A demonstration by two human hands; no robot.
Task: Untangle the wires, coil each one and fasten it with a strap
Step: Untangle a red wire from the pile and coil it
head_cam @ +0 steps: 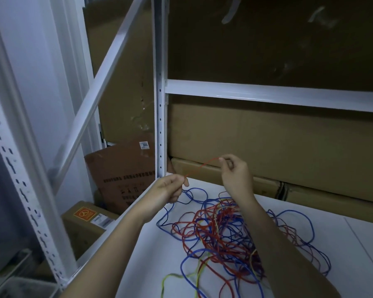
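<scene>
- Left hand (170, 188) and right hand (233, 173) each pinch the red wire (202, 165), raised above the tangle (235, 235).
- Tangle lies on white shelf surface (159, 265).
- Cardboard boxes (267, 136) behind white racking upright (160, 104); room dim.

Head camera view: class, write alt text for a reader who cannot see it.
Two hands stretch a thin red wire between them, the left hand pinching one part and the right hand the end, above a tangled pile of red, blue and yellow-green wires on a white shelf backed by brown cardboard boxes.
</scene>
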